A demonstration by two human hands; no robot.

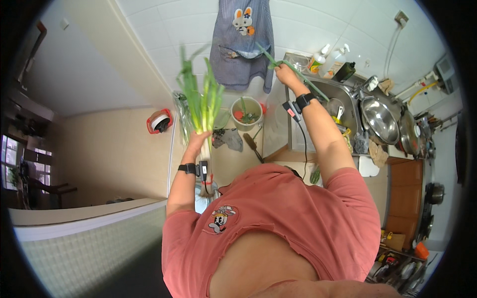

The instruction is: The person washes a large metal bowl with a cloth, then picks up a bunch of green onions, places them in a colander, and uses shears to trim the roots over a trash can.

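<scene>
A thick bunch of green onions [203, 100] is held in my left hand [199, 140], gripped around the pale stalks, with the leaves pointing away from me. A red tie binds it near the roots. My right hand [286, 74] is closed on one or more long green onion leaves [311, 85], which stretch toward the sink. Between my hands, on the floor, stands a bucket [247, 113] with green scraps and something red inside. A crumpled grey plastic bag [231, 139] and a brush [250, 143] lie nearer me.
At right is a steel sink [348, 100] with a metal bowl [380, 121] beside it; pump bottles [334, 61] stand behind. A checked apron [241, 44] hangs on the tiled wall. A red basket [159, 121] sits on the floor at left.
</scene>
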